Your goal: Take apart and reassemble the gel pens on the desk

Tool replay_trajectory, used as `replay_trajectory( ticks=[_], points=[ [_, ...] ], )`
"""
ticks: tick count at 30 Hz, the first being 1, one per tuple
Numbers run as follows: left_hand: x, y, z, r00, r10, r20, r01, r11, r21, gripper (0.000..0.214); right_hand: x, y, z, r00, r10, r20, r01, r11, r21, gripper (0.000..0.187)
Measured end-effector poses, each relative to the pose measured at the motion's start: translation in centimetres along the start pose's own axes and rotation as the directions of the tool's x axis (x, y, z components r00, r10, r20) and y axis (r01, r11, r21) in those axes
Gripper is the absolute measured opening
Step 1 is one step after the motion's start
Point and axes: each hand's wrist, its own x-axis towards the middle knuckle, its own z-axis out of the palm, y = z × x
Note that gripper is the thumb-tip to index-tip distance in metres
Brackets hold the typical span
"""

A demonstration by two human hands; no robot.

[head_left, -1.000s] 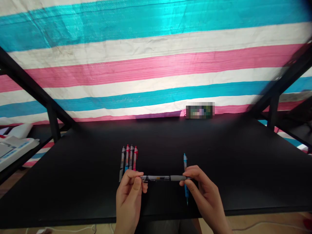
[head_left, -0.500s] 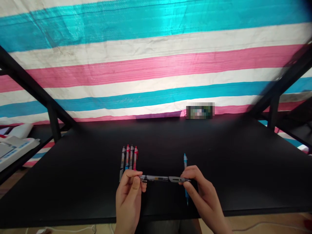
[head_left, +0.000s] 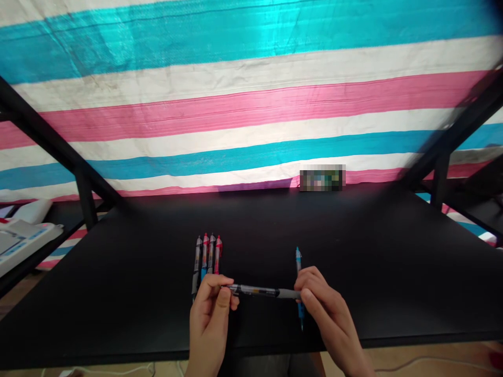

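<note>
A black-and-grey click pen (head_left: 257, 290) is held nearly level above the table's front part. My left hand (head_left: 212, 309) pinches its clip end between thumb and fingers. At the other end, my right hand (head_left: 324, 301) closes on the grey grip, and its fingers hide the tip. Behind the right fingers a blue pen (head_left: 298, 256) lies on the table, partly covered. Beyond my left hand several pens lie side by side: a black one (head_left: 197, 256), one with a red top and blue grip (head_left: 205, 251), another black one (head_left: 211, 251) and a red one (head_left: 218, 254).
The black table (head_left: 259, 225) has dark metal bars (head_left: 84, 193) at either side. A striped sheet (head_left: 236, 115) hangs behind it. A blurred-out box (head_left: 322, 178) stands at the back edge. At far left is a white device (head_left: 29, 241).
The pen's grip end has dipped slightly and turned in my fingers. My right fingers have closed further over its tip. The pens on the table have not moved.
</note>
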Motion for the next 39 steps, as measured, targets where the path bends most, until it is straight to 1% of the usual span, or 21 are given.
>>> replay_trajectory(
  ticks=[3, 5, 7, 9, 11, 14, 18, 20, 22, 24, 26, 27, 29, 31, 33, 35, 37, 39],
  points=[
    [-0.2, 0.0, -0.2, 1.000, 0.020, 0.005, -0.020, 0.999, 0.043, 0.027, 0.0, 0.0, 0.0, 1.000, 0.003, -0.005, -0.002, 1.000, 0.019, 0.040],
    [-0.4, 0.2, 0.1, 0.999, 0.033, -0.008, -0.032, 0.996, 0.083, 0.028, 0.0, 0.0, 0.0, 1.000, -0.005, -0.012, 0.006, 1.000, 0.031, 0.040],
    [-0.7, 0.3, 0.5, 0.997, 0.056, -0.057, -0.049, 0.991, 0.125, 0.029, 0.0, 0.1, 0.2, 0.999, -0.023, -0.022, 0.024, 0.999, 0.033, 0.041],
    [-1.1, 0.4, 1.2, 0.988, 0.086, -0.132, -0.067, 0.988, 0.143, 0.030, 0.0, 0.2, 0.3, 0.998, -0.050, -0.027, 0.050, 0.998, 0.024, 0.043],
    [-1.5, 0.4, 1.9, 0.973, 0.102, -0.208, -0.077, 0.989, 0.125, 0.031, 0.0, 0.5, 0.2, 0.997, -0.070, -0.029, 0.071, 0.997, 0.005, 0.044],
    [-2.1, 0.3, 3.0, 0.958, 0.104, -0.267, -0.091, 0.994, 0.061, 0.034, 0.0, 0.9, -0.2, 0.994, -0.105, -0.041, 0.104, 0.994, -0.031, 0.040],
    [-2.6, 0.5, 4.4, 0.960, 0.142, -0.242, -0.156, 0.987, -0.036, 0.040, -0.1, 1.6, -0.8, 0.988, -0.140, -0.062, 0.135, 0.988, -0.082, 0.031],
    [-2.7, 0.7, 5.1, 0.965, 0.170, -0.202, -0.190, 0.978, -0.082, 0.041, -0.4, 1.9, -0.9, 0.984, -0.130, -0.122, 0.118, 0.988, -0.102, 0.028],
    [-2.8, 0.9, 5.8, 0.962, 0.208, -0.175, -0.226, 0.971, -0.085, 0.041, -0.6, 2.3, -1.0, 0.973, -0.121, -0.195, 0.098, 0.987, -0.124, 0.026],
    [-2.9, 0.9, 6.5, 0.953, 0.238, -0.190, -0.252, 0.966, -0.050, 0.042, -0.8, 2.5, -0.9, 0.959, -0.115, -0.259, 0.080, 0.987, -0.141, 0.024],
    [-3.0, 0.8, 7.5, 0.944, 0.223, -0.243, -0.236, 0.972, -0.024, 0.041, -0.9, 2.7, -0.9, 0.947, -0.114, -0.301, 0.073, 0.987, -0.146, 0.021],
    [-3.0, 0.7, 7.9, 0.945, 0.200, -0.258, -0.214, 0.977, -0.027, 0.039, -0.9, 2.7, -0.9, 0.944, -0.118, -0.309, 0.075, 0.986, -0.146, 0.019],
    [-3.1, 0.5, 8.8, 0.953, 0.154, -0.260, -0.173, 0.984, -0.051, 0.036, -0.9, 2.5, -0.9, 0.949, -0.121, -0.290, 0.083, 0.987, -0.139, 0.015],
    [-2.9, 0.4, 9.4, 0.952, 0.156, -0.262, -0.181, 0.981, -0.074, 0.037, -0.7, 2.3, -0.9, 0.963, -0.114, -0.242, 0.087, 0.989, -0.120, 0.012],
    [-2.5, 0.6, 9.5, 0.948, 0.197, -0.251, -0.223, 0.972, -0.080, 0.039, -0.7, 2.2, -0.9, 0.975, -0.104, -0.194, 0.087, 0.992, -0.094, 0.012],
    [-1.8, 1.2, 9.0, 0.943, 0.234, -0.235, -0.259, 0.963, -0.078, 0.046, -0.7, 2.3, -0.9, 0.980, -0.084, -0.183, 0.074, 0.995, -0.060, 0.017],
    [-0.7, 2.1, 8.0, 0.939, 0.257, -0.227, -0.281, 0.956, -0.081, 0.052, -0.8, 2.4, -0.9, 0.973, -0.055, -0.225, 0.053, 0.998, -0.018, 0.024],
    [0.6, 3.4, 6.5, 0.946, 0.264, -0.187, -0.283, 0.956, -0.084, 0.047, -1.0, 2.5, -0.9, 0.963, -0.020, -0.269, 0.027, 0.999, 0.021, 0.027]
  ],
)
